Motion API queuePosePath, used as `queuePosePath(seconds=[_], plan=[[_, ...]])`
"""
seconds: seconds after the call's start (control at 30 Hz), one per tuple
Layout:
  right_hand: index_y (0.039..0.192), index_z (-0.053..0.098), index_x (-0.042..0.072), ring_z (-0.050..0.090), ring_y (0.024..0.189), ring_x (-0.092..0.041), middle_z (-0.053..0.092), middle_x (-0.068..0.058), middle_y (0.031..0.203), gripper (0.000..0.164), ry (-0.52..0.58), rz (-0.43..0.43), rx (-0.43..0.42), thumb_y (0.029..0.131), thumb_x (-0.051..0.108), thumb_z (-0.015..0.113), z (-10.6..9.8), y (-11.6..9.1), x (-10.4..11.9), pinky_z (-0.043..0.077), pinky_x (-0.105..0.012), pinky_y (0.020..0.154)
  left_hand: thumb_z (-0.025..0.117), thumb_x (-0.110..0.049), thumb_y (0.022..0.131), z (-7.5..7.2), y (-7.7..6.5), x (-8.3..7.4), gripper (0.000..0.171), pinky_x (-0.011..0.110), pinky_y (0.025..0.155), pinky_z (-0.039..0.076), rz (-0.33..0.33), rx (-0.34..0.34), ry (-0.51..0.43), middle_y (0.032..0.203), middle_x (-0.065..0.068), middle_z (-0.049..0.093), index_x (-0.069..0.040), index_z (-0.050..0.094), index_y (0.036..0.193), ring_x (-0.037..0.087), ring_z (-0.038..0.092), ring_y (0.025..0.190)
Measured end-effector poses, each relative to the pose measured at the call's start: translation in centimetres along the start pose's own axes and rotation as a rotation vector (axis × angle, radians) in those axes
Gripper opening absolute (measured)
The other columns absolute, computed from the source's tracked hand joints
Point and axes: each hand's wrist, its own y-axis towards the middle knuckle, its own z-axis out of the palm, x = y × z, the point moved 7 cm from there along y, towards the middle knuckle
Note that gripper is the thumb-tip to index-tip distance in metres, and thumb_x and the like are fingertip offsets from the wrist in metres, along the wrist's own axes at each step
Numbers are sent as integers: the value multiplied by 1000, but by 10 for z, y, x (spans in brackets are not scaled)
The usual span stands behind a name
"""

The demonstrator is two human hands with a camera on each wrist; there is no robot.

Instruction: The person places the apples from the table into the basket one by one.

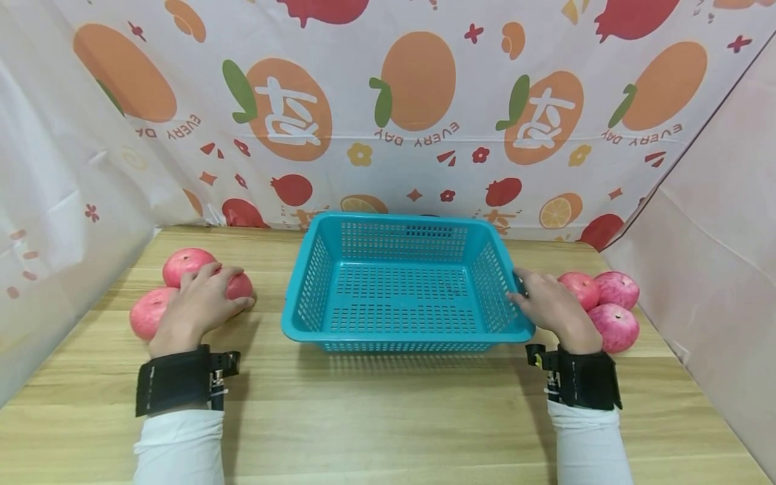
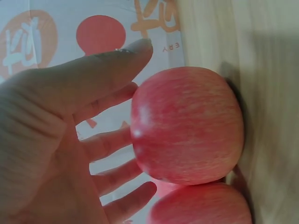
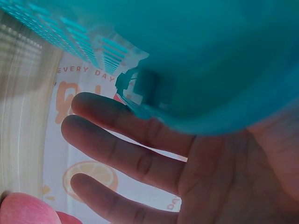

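A turquoise plastic basket (image 1: 403,340) with slotted walls stands at the middle of the wooden table. My right hand (image 1: 554,303) holds its right rim, thumb over the edge and fingers along the outside; in the right wrist view the rim (image 3: 219,128) crosses the palm and hides the thumb. Over a cluster of red apples on the left, my left hand (image 1: 203,303) reaches with fingers spread and loosely bent. One apple (image 2: 187,126) lies just past its fingertips, and the thumb stands off it. Two more are the back apple (image 1: 184,265) and the left apple (image 1: 148,313).
Right of the basket, behind my right hand, sit a red apple (image 1: 582,289) and two pink streaked ones, a rear apple (image 1: 618,288) and a front apple (image 1: 614,328). A fruit-printed white cloth (image 1: 358,101) hangs along the table's back edge, with pale cloth at both sides.
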Motion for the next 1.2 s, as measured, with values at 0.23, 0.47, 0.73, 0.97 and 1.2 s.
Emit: queuePosePath(seconds=[0.23,0.47,0.73,0.97,1.2], plan=[[131,32,-10,60,80,-34,56,-31,107,56,3,4,4,88,14,57,0,0,0,54,-48,63,66,-35,79,1,1,1,69,76,74,33,9,-12,-2,130,36,22,0,37,131,57,18,106],[131,32,-10,60,80,-33,55,-31,108,55,4,12,14,89,14,56,0,0,0,54,-47,64,69,-31,76,1,-1,1,70,74,73,34,-6,-37,-14,126,34,25,-3,37,131,54,17,103],[131,31,-10,59,82,-36,54,-33,109,55,-3,21,26,89,15,56,1,1,0,54,-48,64,71,-25,74,1,-2,0,70,73,71,36,1,-59,-12,123,33,27,-4,38,131,53,18,101],[131,32,-10,60,79,-34,56,-31,106,56,-1,11,13,88,15,57,2,0,0,54,-47,63,73,-27,72,6,0,-5,73,70,67,42,-5,11,-44,119,32,26,-5,37,131,51,22,99],[131,31,-10,60,81,-34,56,-32,107,56,7,14,16,88,14,57,1,0,-1,54,-48,64,74,-28,69,14,2,-6,85,72,70,41,-1,93,-49,124,35,24,-4,27,136,54,24,102]])
